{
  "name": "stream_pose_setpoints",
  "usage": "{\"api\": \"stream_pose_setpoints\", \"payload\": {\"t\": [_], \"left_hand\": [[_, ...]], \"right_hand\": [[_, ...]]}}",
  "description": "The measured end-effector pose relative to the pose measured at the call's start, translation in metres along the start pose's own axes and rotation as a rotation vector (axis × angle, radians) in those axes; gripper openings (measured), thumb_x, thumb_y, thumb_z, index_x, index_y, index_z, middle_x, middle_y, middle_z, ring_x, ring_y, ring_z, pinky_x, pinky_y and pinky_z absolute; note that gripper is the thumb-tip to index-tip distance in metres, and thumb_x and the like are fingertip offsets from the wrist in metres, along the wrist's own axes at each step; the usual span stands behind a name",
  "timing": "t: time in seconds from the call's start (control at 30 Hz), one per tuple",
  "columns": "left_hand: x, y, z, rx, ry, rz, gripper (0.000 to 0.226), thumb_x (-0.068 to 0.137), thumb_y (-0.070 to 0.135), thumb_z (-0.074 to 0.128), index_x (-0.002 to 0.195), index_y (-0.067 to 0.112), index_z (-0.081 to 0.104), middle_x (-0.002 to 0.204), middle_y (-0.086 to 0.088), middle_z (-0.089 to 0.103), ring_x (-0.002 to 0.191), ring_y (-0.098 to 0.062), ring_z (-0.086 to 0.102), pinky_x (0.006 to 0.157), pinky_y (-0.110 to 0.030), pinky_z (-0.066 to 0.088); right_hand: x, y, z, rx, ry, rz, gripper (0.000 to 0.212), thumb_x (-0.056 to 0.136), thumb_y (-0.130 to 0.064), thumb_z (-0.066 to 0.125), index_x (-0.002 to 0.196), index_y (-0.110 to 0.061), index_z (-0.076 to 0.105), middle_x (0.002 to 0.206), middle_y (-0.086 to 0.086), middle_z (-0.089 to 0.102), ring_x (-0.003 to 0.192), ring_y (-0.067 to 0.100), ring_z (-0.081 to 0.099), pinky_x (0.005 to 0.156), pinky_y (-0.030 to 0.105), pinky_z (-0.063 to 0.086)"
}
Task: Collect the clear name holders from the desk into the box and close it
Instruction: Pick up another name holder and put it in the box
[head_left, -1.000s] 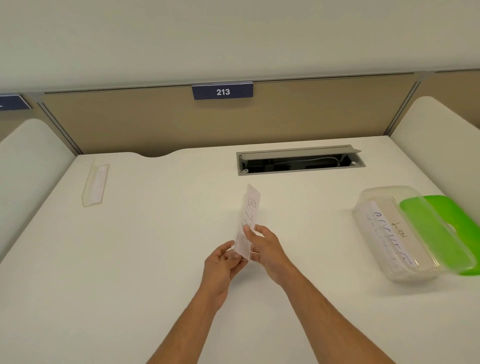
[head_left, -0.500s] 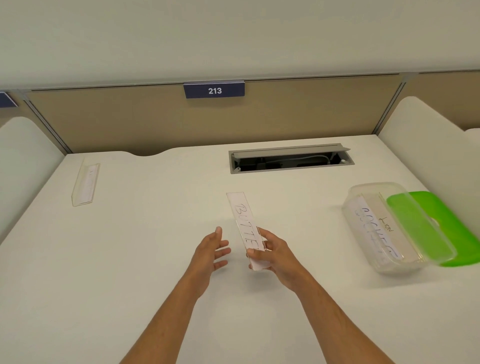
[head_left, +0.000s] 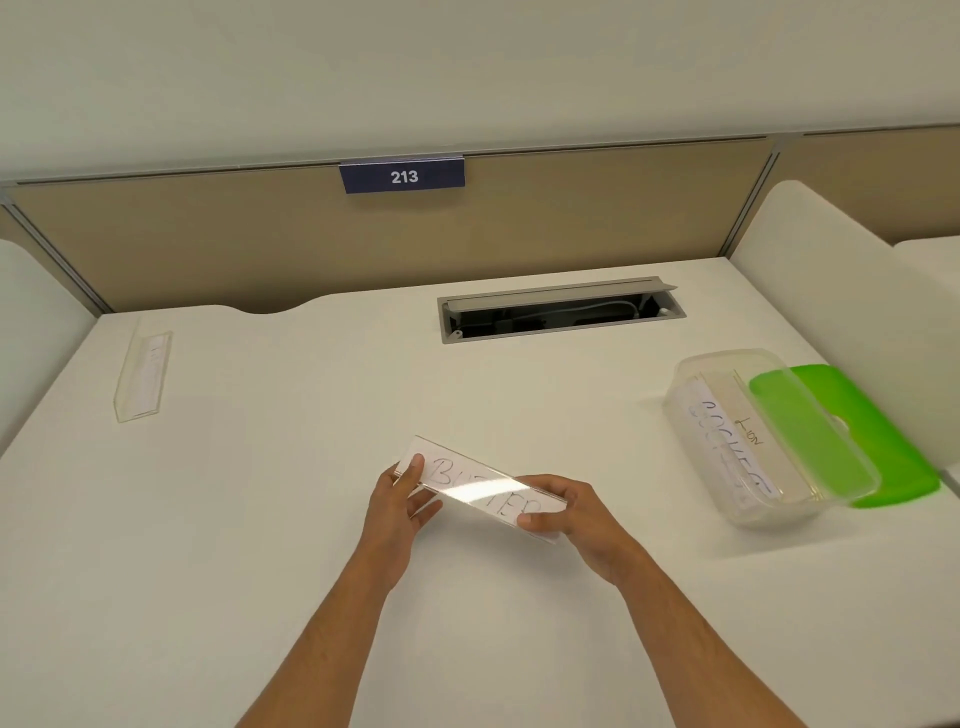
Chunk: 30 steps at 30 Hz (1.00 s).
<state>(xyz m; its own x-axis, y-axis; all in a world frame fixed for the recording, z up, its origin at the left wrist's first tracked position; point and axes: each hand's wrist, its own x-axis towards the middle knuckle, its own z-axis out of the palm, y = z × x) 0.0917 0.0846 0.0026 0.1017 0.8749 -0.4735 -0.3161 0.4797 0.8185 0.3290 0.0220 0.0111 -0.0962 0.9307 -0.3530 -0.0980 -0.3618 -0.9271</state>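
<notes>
A clear name holder with a handwritten paper inside lies almost level above the middle of the white desk. My left hand grips its left end and my right hand grips its right end. A second clear name holder lies alone at the desk's far left. At the right stands a clear plastic box, open, with name holders and written papers inside. Its green lid lies beside and partly under the box on its right.
An open grey cable hatch is sunk into the desk at the back. A beige partition with a "213" sign closes the far side. White side dividers stand left and right.
The name holder turned from upright to nearly level. My left hand let go of it half a second ago and now grips its left end again.
</notes>
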Motion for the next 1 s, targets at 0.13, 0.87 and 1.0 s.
{"api": "stream_pose_setpoints", "payload": {"t": [0.13, 0.87, 1.0], "left_hand": [[0.0, -0.005, -0.004, -0.009, -0.036, -0.021, 0.039, 0.09, 0.021, 0.066, 0.123, 0.004, 0.054, 0.112, -0.013, 0.07, 0.096, -0.026, 0.066, 0.09, -0.037, 0.053], [-0.007, -0.023, -0.009, 0.107, -0.137, -0.021, 0.024, 0.086, 0.0, 0.066, 0.108, 0.004, 0.057, 0.11, -0.013, 0.069, 0.097, -0.022, 0.068, 0.088, -0.032, 0.052], [-0.006, -0.026, -0.011, 0.147, -0.151, -0.007, 0.024, 0.085, 0.001, 0.068, 0.108, 0.003, 0.06, 0.109, -0.013, 0.07, 0.098, -0.021, 0.069, 0.085, -0.028, 0.053]], "right_hand": [[-0.001, 0.005, -0.011, 0.014, 0.028, 0.011, 0.048, 0.063, -0.016, 0.085, 0.109, -0.021, 0.072, 0.113, 0.002, 0.071, 0.102, 0.014, 0.066, 0.084, 0.022, 0.048], [-0.008, 0.024, -0.04, 0.11, 0.14, -0.002, 0.026, 0.077, 0.002, 0.076, 0.101, -0.009, 0.071, 0.098, -0.001, 0.07, 0.092, 0.017, 0.064, 0.082, 0.026, 0.049], [-0.009, 0.024, -0.042, 0.097, 0.135, 0.008, 0.026, 0.077, 0.002, 0.076, 0.101, -0.008, 0.071, 0.098, 0.002, 0.07, 0.092, 0.017, 0.064, 0.082, 0.027, 0.047]]}}
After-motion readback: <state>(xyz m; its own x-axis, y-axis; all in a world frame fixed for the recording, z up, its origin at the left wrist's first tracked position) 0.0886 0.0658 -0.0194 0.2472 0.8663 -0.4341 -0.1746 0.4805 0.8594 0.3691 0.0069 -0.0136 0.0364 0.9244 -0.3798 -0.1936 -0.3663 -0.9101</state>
